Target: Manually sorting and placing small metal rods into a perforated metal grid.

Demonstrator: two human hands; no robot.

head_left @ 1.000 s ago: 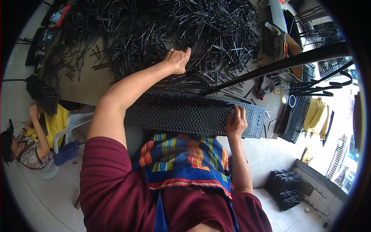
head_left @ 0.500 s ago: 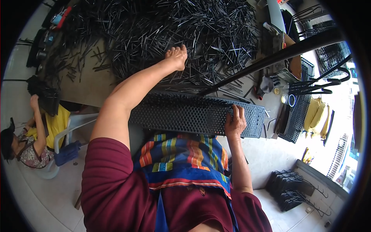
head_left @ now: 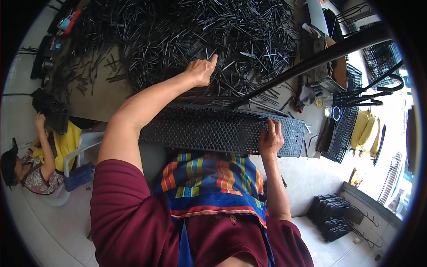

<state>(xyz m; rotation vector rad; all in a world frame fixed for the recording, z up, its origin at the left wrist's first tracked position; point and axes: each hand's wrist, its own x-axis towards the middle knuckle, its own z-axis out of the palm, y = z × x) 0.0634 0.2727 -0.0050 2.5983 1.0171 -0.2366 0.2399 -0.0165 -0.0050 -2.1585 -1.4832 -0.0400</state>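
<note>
A long black perforated panel (head_left: 209, 133) lies crosswise in front of my body, at the near edge of the table. My right hand (head_left: 271, 139) rests near its right end with bent fingers gripping it. Farther off, my left hand (head_left: 201, 72) is over a broad pile of thin black sticks (head_left: 164, 44). Its fingers are curled and one digit points away; what is between them, if anything, is hidden. Short dark pieces stand along the panel's far side. A thick black bar (head_left: 302, 69) slants from there to the upper right.
At left a person in a yellow apron (head_left: 69, 144) sits holding a dark bristly block (head_left: 55, 113). Right of the pile are a dark glove (head_left: 307, 95), small round containers (head_left: 328, 112) and a cardboard box (head_left: 340, 75). Hooked black racks (head_left: 333, 218) stand on the floor at lower right.
My left hand has shifted slightly left and nearer over the sticks, and its elbow has swung left. The slanting bar has tilted a little. My right hand stays on the panel.
</note>
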